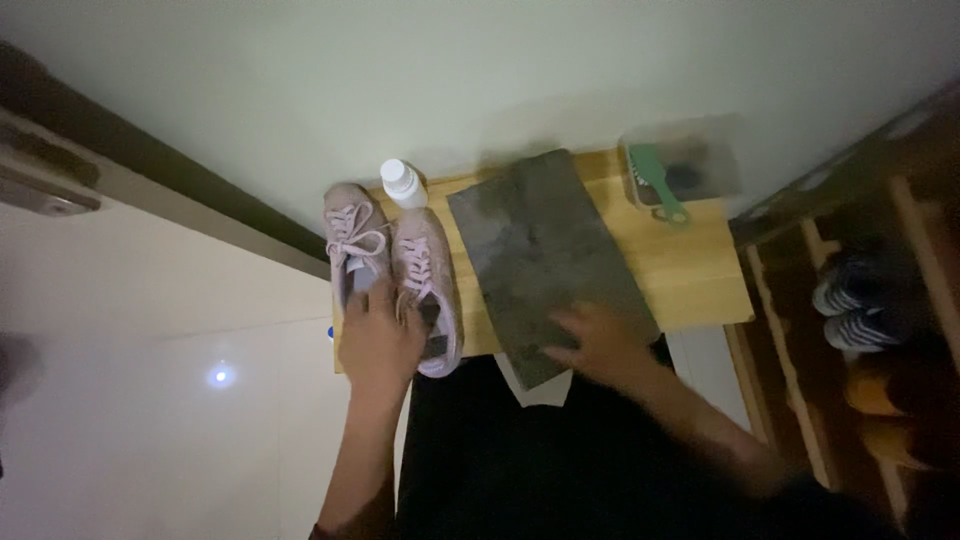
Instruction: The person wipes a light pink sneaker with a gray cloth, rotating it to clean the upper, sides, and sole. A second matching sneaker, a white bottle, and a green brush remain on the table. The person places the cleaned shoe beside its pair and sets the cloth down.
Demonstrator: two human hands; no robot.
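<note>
Two pink shoes (pixel 395 275) sit side by side on the left end of a small wooden table (pixel 690 270). The left hand (pixel 380 340) lies on the heels of the shoes, fingers spread a little, pressing down and not gripping. A grey cloth (pixel 545 255) lies flat in the middle of the table, next to the shoes. The right hand (pixel 595 340) rests on the near corner of the cloth; it is blurry, so I cannot tell if it pinches the cloth. A white bottle (pixel 403 184) stands behind the shoes. A clear box (pixel 685 160) with a green brush (pixel 658 180) sits at the far right corner.
</note>
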